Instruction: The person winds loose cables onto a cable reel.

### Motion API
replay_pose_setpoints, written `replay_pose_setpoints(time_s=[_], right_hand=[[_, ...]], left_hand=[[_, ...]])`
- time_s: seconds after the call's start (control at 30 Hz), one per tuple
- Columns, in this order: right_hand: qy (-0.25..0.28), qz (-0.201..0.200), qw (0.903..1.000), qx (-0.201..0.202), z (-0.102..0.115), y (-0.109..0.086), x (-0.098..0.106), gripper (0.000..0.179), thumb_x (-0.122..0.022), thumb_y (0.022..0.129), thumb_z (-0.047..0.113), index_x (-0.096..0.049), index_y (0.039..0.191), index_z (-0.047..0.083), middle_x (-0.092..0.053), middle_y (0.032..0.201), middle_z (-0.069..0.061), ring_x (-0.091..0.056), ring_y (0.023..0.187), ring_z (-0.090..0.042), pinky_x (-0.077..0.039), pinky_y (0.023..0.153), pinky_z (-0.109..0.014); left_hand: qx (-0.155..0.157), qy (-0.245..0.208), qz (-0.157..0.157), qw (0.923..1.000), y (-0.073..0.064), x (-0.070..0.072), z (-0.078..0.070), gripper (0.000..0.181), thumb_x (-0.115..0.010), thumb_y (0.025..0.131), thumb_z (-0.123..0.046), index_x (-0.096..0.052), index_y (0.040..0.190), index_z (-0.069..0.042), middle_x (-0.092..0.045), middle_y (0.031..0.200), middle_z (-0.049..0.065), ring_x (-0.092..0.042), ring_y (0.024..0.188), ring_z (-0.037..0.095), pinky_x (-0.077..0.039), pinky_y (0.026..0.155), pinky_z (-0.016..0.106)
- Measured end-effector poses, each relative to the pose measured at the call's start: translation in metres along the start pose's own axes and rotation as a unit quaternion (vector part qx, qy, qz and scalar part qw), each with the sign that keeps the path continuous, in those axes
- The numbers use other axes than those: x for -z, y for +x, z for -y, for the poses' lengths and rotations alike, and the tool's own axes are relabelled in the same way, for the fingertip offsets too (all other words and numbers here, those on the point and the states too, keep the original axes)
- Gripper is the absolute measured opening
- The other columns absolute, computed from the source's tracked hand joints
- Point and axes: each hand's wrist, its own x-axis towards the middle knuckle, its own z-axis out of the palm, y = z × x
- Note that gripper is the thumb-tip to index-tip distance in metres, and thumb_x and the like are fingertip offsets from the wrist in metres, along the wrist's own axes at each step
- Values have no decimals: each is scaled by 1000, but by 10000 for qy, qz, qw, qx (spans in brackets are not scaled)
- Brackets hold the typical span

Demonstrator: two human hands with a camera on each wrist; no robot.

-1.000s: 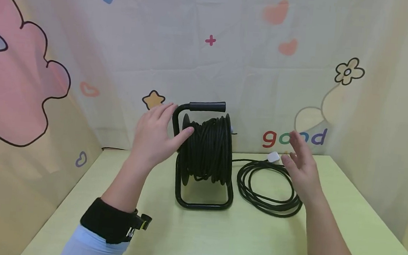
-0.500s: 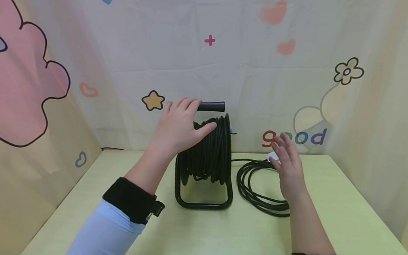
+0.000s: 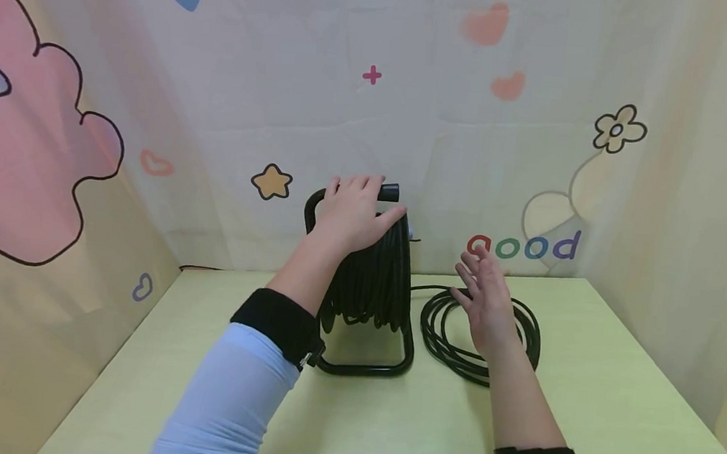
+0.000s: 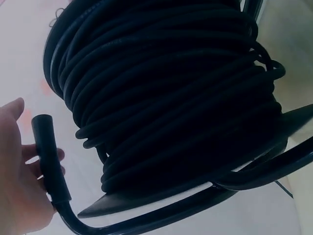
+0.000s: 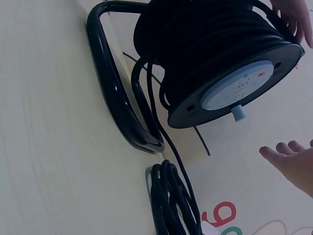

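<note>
- Cartoon-printed curtain (image 3: 322, 108) stands behind our table (image 3: 130, 372), on which the cable reel (image 3: 368, 285) sits upright, centre-left.
- Our left grip (image 3: 354, 215) is over the reel's top handle (image 3: 389, 192), fingers beyond it, thumb apart, spread rather than wrapped; we cannot tell whether the palm touches.
- That handle lies crosswise to our left forearm: its long axis runs left to right, nearly level, free end pointing right.
- We judge the left the nearer one; our right grip (image 3: 487, 299) is spread and holding nothing, well apart from the handle, in front of the loose cable coil (image 3: 456, 359) beside the reel.
</note>
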Motion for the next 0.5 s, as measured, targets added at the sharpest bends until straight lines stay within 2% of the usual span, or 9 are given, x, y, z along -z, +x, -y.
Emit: replay_pose_setpoints(time_s=[0.17,0.33,0.5], right_hand=[[41,16,9999,-143,-4,1,-1,60,-31,105,39,-10,153,11,-18,153,-17,-23,136,-27,-15,108,-59],[112,74,9997,-193,-6,1,-1,60,-30,105,40,-8,153,12,-17,154,-17,-22,136,-27,-14,108,-59],[110,127,9997,-189,-6,2,-3,58,-27,106,39,-8,153,12,-17,154,-17,-22,136,-28,-15,108,-59]], left_hand=[[155,166,129,9997,7,-6,-2,80,-30,90,-73,-30,148,-17,-32,147,6,-20,133,28,-10,110,51],[208,242,-22,9995,8,-12,-2,84,-29,87,-76,-31,145,-14,-35,141,5,-22,128,28,-12,108,52],[213,198,-101,9995,8,-12,-1,84,-29,87,-77,-33,143,-15,-37,137,4,-24,126,27,-12,108,51]])
